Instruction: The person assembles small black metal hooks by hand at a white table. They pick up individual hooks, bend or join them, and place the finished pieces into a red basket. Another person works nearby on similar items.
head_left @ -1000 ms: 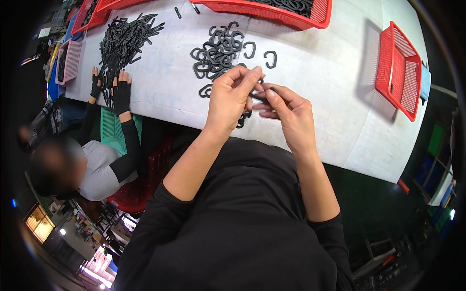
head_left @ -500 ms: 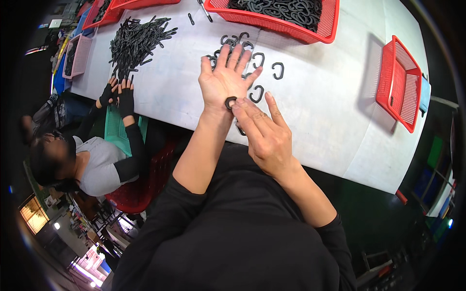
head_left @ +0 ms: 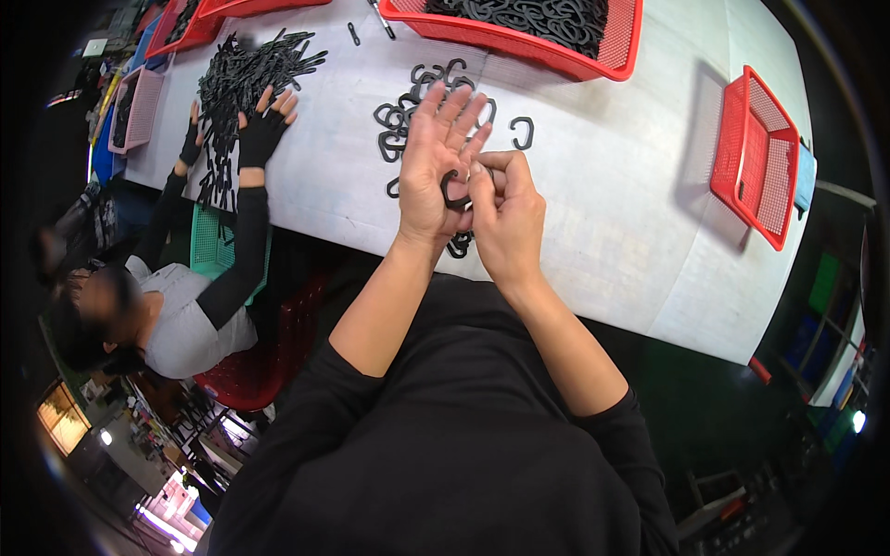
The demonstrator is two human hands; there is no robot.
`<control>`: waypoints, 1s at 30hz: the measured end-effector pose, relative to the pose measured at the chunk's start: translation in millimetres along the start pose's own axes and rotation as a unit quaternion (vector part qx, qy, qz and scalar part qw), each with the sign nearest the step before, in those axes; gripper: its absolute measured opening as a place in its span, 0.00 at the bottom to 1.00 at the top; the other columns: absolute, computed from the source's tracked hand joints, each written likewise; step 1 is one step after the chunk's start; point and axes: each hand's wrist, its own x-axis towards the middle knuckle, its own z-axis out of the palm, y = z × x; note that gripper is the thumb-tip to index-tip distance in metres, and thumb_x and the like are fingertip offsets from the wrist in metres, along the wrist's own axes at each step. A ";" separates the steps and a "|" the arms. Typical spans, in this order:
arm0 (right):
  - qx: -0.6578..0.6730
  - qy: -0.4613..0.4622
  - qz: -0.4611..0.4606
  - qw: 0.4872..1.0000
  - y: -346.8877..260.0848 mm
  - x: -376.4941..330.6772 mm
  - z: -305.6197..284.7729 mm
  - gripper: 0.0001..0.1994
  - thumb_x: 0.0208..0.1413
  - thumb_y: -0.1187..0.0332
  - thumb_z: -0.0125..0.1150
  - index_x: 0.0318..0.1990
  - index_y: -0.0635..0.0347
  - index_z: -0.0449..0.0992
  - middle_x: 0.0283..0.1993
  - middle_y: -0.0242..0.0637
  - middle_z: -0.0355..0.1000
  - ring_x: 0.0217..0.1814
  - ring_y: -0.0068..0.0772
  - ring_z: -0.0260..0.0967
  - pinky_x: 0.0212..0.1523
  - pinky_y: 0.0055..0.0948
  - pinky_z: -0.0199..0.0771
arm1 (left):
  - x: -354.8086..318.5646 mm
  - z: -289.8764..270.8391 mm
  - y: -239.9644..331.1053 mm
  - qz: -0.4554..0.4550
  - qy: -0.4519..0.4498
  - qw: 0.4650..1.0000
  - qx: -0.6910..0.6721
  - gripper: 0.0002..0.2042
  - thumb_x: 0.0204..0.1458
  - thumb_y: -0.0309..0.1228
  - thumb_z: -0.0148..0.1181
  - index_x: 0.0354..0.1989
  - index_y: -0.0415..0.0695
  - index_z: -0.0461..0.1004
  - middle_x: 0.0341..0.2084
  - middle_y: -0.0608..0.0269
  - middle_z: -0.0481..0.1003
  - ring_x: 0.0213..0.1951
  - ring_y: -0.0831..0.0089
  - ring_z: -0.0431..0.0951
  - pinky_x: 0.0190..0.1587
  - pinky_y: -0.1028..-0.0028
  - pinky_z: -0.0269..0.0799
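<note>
My left hand [head_left: 426,176] is palm up over the table's near side, its fingers stretched out and slightly spread. Against its palm rests a dark C-shaped ring [head_left: 447,193]. My right hand [head_left: 510,213] is closed on the ring's right side, with thumb and fingertips pinched together; part of the ring is hidden by them. Beyond and left of my left hand lies a loose pile of similar black C-shaped rings [head_left: 393,117]. One single ring [head_left: 524,132] sits apart to the right. A small cluster of black rings [head_left: 459,245] shows below my hands by the near edge.
A red basket [head_left: 519,58] full of black rings stands at the far side. Another red basket [head_left: 756,162] tilts at the right. At left, a co-worker's gloved hands [head_left: 263,136] are at a heap of black strips [head_left: 243,79], above a green basket [head_left: 209,243]. A pen [head_left: 382,20] lies far off.
My right hand has gone from extended fingers to a pinch on the ring. The ring has moved from my left wrist up into the palm. The co-worker's hands have moved farther into the strips.
</note>
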 end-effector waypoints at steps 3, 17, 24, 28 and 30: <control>-0.264 0.010 -0.187 0.946 -7.2 -3.4 -1.8 0.10 0.51 0.67 0.59 0.38 0.60 0.70 0.29 0.38 0.72 0.21 0.31 0.71 0.22 0.30 0.66 | -1.0 -9.5 7.0 -0.117 0.030 0.991 -0.057 0.19 0.59 0.38 0.41 0.56 0.44 0.57 0.50 0.57 0.67 0.49 0.70 0.68 0.49 0.71 0.66; -0.290 -0.113 -0.395 0.864 -37.9 -1.8 -5.0 0.14 0.43 0.73 0.63 0.41 0.58 0.76 0.42 0.42 0.72 0.43 0.40 0.71 0.43 0.32 0.71 | 11.5 -14.5 16.9 -0.225 0.053 0.927 -0.296 0.17 0.59 0.36 0.41 0.53 0.41 0.60 0.50 0.57 0.67 0.55 0.65 0.66 0.58 0.69 0.61; -0.177 -0.123 -0.236 0.948 -36.8 -8.6 21.3 0.15 0.56 0.76 0.48 0.51 0.63 0.69 0.51 0.44 0.69 0.54 0.38 0.67 0.53 0.29 0.65 | 12.8 1.1 26.9 -0.001 0.080 0.972 -0.219 0.25 0.59 0.49 0.32 0.58 0.45 0.56 0.54 0.59 0.63 0.57 0.68 0.61 0.56 0.64 0.59; -0.102 -0.109 -0.145 0.978 -41.4 -14.3 26.0 0.14 0.59 0.74 0.43 0.50 0.67 0.69 0.49 0.44 0.71 0.51 0.32 0.68 0.52 0.26 0.64 | 20.7 -8.5 13.4 0.118 0.096 0.987 -0.051 0.29 0.58 0.53 0.30 0.61 0.45 0.51 0.57 0.57 0.58 0.59 0.67 0.59 0.55 0.65 0.57; -0.099 -0.096 -0.161 0.977 -41.2 -8.4 22.5 0.14 0.60 0.74 0.42 0.50 0.68 0.70 0.46 0.41 0.72 0.48 0.26 0.67 0.51 0.24 0.64 | 31.7 1.8 8.7 0.108 0.139 0.982 -0.066 0.29 0.58 0.53 0.30 0.61 0.45 0.50 0.57 0.56 0.58 0.59 0.65 0.58 0.55 0.64 0.58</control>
